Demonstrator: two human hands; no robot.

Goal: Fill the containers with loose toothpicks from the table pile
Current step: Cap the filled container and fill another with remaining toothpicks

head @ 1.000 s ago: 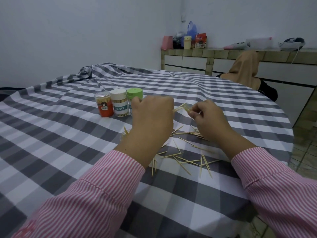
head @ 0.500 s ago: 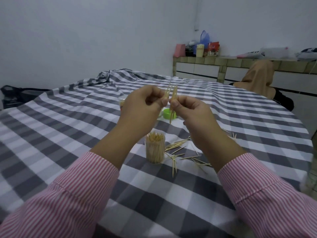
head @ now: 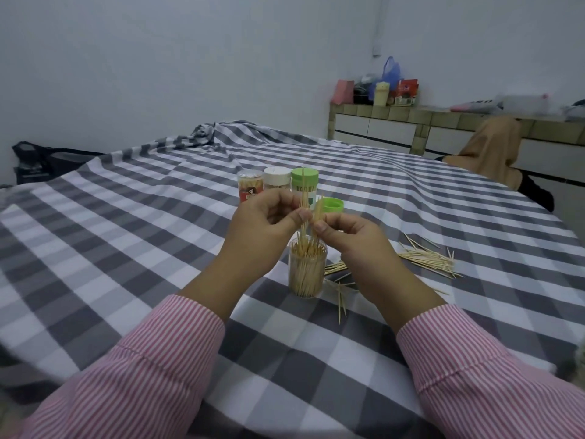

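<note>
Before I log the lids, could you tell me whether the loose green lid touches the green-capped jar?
Cannot tell. In the head view the loose green lid sits right of the green-capped jar, but held toothpicks cover their meeting edge.

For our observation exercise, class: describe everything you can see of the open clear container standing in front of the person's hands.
The open container is a small clear cylinder, seemingly plastic, standing upright on the checked tablecloth with no lid on. It is packed almost to the rim with pale wooden toothpicks standing on end. The left hand and right hand each pinch a small bunch of toothpicks just above its mouth, lower tips reaching into it. Loose toothpicks lie on the cloth to its right; neither hand plainly touches its wall.
</note>
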